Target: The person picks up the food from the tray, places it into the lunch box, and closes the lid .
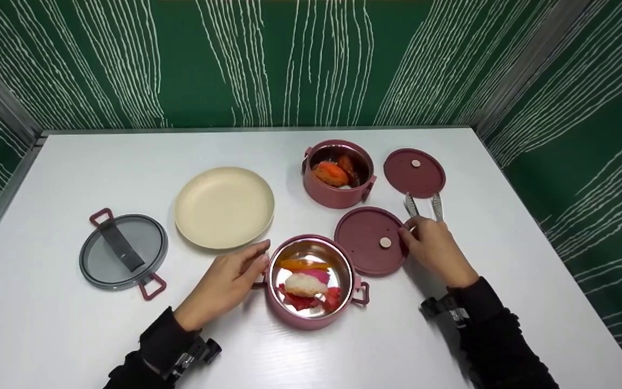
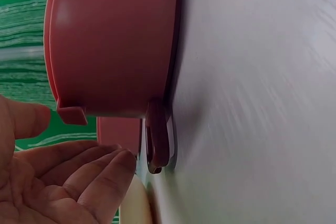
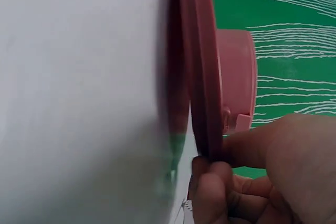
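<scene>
My right hand (image 1: pixel 436 249) pinches the edge of a round dark-red lid (image 1: pixel 362 243) with a pale knob. In the right wrist view the lid (image 3: pixel 202 66) is tilted, its near edge raised off the table between thumb and fingers. My left hand (image 1: pixel 227 282) is beside the near pink pot (image 1: pixel 301 322), thumb and fingers spread around its left side; in the left wrist view the fingers (image 2: pixel 107 182) are fairly straight, close to the side handle (image 2: pixel 158 142). Inside the pot lie a white oblong food piece (image 1: pixel 304 285), an orange strip (image 1: pixel 304 265) and red pieces.
A second pink pot (image 1: pixel 332 195) holding orange-brown food and another dark-red lid (image 1: pixel 413 175) stand at the back right. Two perforated metal ends (image 1: pixel 437 206) show beyond my right hand. A cream plate (image 1: pixel 224 208) and a grey lid with red handles (image 1: pixel 151 237) lie left.
</scene>
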`<state>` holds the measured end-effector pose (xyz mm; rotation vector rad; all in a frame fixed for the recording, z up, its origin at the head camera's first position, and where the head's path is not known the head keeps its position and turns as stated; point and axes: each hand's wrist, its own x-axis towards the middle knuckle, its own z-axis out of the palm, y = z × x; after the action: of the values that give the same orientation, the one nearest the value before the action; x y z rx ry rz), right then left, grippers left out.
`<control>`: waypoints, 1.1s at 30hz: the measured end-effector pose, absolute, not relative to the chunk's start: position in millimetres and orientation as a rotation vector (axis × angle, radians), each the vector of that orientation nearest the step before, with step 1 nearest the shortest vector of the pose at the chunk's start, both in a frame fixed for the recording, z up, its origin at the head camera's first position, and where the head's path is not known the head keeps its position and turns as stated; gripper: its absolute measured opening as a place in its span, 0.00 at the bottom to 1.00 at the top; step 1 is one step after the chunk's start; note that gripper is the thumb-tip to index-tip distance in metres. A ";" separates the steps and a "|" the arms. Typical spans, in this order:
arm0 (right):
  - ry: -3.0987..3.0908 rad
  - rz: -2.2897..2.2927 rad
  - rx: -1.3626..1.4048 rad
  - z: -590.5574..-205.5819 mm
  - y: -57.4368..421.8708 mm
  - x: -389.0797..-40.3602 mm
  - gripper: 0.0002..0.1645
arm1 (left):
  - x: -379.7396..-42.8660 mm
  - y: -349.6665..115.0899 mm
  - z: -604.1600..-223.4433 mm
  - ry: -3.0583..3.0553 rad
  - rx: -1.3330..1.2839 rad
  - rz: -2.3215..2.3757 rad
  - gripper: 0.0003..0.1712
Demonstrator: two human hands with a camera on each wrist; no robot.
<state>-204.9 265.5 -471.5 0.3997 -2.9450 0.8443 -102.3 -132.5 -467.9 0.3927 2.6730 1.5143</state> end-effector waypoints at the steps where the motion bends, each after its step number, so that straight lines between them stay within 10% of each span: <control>1: -2.946 0.862 0.397 -469.9 265.7 -205.0 0.09 | -102.3 -132.5 -467.4 2.675 0.392 1.514 0.26; 33: -2.811 1.063 0.522 -398.5 214.8 -175.1 0.10 | -110.5 -104.2 -428.1 2.752 0.645 1.539 0.53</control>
<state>-175.1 214.8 -398.5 0.5216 -2.8112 1.0629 -110.5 -104.2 -428.1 0.6452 2.7521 1.5387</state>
